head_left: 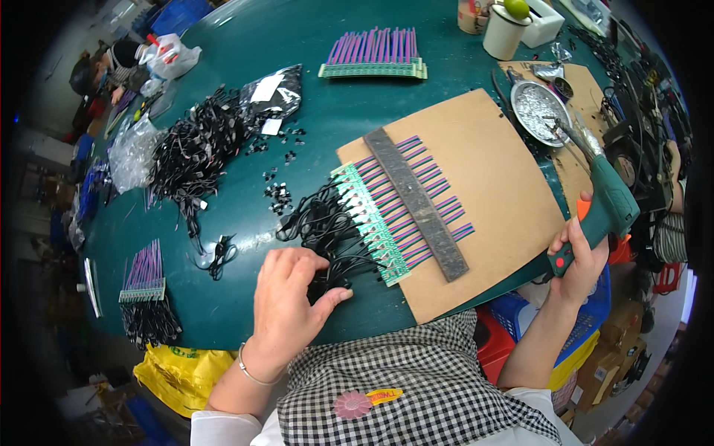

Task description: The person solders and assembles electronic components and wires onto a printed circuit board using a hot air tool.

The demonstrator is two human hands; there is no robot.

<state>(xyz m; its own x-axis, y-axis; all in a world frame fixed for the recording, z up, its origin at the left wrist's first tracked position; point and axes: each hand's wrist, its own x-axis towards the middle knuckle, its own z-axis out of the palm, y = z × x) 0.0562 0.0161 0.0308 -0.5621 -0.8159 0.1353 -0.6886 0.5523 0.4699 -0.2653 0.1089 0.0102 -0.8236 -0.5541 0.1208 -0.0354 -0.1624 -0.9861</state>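
My right hand (576, 256) grips a green pistol-shaped soldering gun (611, 195) with an orange trigger. Its front end points toward a round metal dish (537, 110) with silvery bits inside; I cannot tell whether they touch. My left hand (288, 293) hovers at or over a bundle of black cables (327, 230), thumb and fingers apart. Those cables run to a strip of green circuit boards (370, 223) at the left side of a brown board (506, 186). Purple, dark and pinkish wires (455, 215) extend from the strip's other side, under a dark grey bar (416, 201).
At the back stands another board strip with wires (373, 68); a cabled one (143, 294) lies front left. A black cable heap (197, 145), a plastic bag (271, 100) and small black parts (278, 198) are left. A white mug (506, 33) stands far right. Someone sits far left.
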